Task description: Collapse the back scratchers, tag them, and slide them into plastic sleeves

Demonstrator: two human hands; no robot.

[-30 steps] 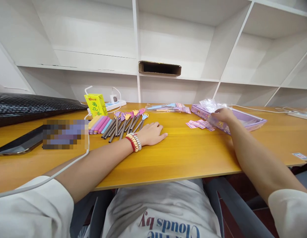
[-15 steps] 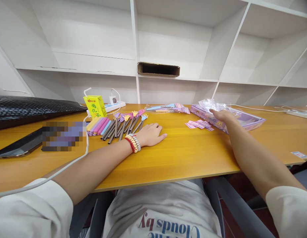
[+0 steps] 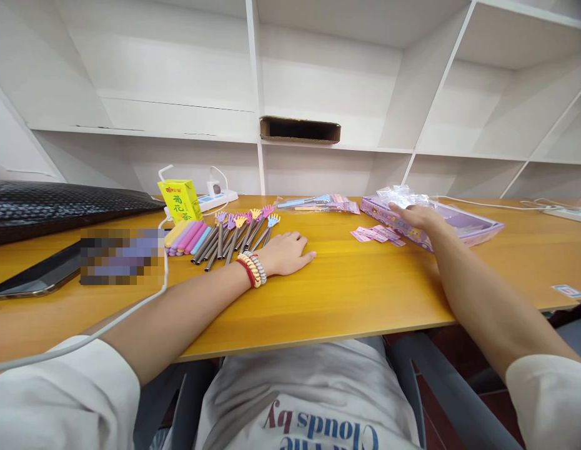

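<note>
My left hand (image 3: 287,254) rests palm down on the wooden table, fingers spread and holding nothing. Just left of it lie several small hand-shaped back scratchers (image 3: 238,234) with metal tubes and pastel heads. Beside them is a stack of pastel foam-like handles (image 3: 188,237). My right hand (image 3: 419,219) reaches over the near left corner of a purple patterned box lid or tray (image 3: 480,234), at the clear plastic bags (image 3: 397,195) in it. Its thumb is stretched out to the left; the other fingers are mostly hidden. Small pink printed cards (image 3: 377,234) lie left of the box.
Packaged back scratchers (image 3: 318,204) lie at the back middle. A yellow drink carton (image 3: 180,201) stands at the left by a power strip (image 3: 220,200). A dark tablet or phone (image 3: 32,270) and a white cable (image 3: 165,269) are nearer. A cardboard box (image 3: 300,130) sits on the shelf.
My right hand has shifted very slightly left over the plastic bags. My left hand stays in place.
</note>
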